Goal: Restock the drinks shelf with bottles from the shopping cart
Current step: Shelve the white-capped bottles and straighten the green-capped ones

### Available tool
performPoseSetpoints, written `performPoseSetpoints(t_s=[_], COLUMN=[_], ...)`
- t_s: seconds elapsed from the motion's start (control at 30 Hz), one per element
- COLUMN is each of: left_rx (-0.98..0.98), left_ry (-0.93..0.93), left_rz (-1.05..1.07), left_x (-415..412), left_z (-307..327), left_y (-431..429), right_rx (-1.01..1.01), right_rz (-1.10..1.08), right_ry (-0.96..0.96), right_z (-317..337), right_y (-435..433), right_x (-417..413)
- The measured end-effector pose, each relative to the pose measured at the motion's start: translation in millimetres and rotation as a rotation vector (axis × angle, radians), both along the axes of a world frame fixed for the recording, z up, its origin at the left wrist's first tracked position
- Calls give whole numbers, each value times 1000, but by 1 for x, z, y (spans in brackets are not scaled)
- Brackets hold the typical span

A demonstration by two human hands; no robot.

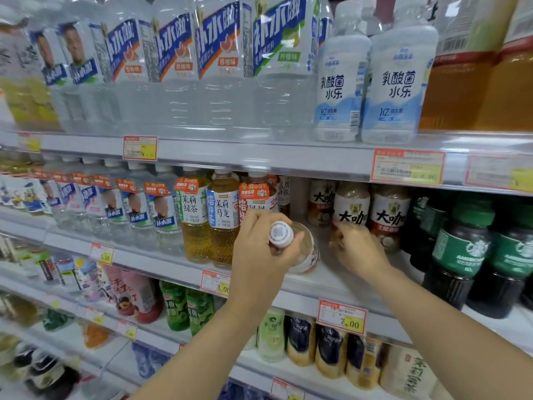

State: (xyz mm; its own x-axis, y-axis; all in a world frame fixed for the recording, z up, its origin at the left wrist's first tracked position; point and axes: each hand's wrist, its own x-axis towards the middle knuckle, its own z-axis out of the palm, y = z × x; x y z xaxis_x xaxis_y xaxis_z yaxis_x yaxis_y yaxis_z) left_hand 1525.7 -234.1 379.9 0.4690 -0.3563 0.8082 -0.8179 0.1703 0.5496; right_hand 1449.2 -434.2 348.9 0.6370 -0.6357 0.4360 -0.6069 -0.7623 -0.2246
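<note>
My left hand (259,255) grips a white-capped bottle (302,249) by its neck. The bottle is tilted, its cap toward me and its body over the middle shelf (331,280). It sits in a gap between the amber tea bottles (222,217) and the brown coffee bottles (350,206). My right hand (357,249) reaches to the base of a coffee bottle, fingers curled against it. Whether it holds that bottle is unclear. The shopping cart is out of view.
Large clear water bottles (178,67) and white yoghurt drinks (395,82) fill the top shelf. Dark green-labelled coffee bottles (464,249) stand to the right on the middle shelf. Price tags (341,316) line the shelf edges. Lower shelves hold more drinks.
</note>
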Motion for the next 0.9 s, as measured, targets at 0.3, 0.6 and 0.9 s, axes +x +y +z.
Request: performPoseSetpoints(t_s=[0.3, 0.6, 0.9], left_rx=[32, 170, 529], left_ry=[-6, 128, 262], left_rz=[13, -102, -257], left_x=[-2, 9, 11], left_z=[6, 23, -35], left_y=[-15, -39, -64], right_rx=[589, 548, 489], right_rz=[581, 378, 196], right_ry=[-69, -269, -218], right_z=[14, 13, -3], right_y=[43, 35, 22], right_x=[-30, -23, 1])
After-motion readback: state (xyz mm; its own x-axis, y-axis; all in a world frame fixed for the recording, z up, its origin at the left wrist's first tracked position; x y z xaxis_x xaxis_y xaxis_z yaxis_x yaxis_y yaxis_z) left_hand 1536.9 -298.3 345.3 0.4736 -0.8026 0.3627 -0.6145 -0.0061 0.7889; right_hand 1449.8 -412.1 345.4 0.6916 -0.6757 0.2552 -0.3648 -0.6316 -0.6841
